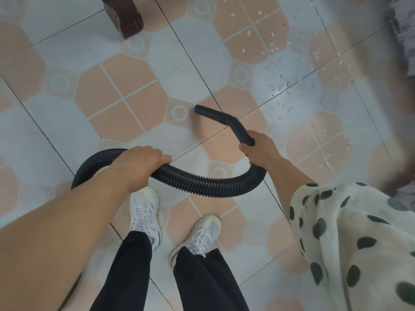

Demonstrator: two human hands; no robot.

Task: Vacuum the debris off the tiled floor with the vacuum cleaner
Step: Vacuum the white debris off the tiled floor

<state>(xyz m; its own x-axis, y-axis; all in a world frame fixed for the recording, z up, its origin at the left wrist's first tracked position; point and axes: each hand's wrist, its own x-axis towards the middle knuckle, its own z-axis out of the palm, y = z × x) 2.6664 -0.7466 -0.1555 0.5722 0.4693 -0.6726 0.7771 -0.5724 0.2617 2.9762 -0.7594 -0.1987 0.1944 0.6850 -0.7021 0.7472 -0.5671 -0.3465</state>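
Observation:
A black ribbed vacuum hose (202, 180) curves across the floor in front of my feet. My left hand (143, 159) grips the hose from above near its left bend. My right hand (258, 151) holds the base of the black bent nozzle (221, 117), whose open tip points left, just above the tiles. Small white debris (280, 84) is scattered over the tiled floor (125, 95) to the right of and beyond the nozzle. The vacuum cleaner's body is out of view.
A dark brown furniture leg (125, 16) stands at the top left. A white cloth with green dots (359, 239) hangs at the lower right. My white sneakers (146, 212) and black trousers are below the hose. The right edge is blurred.

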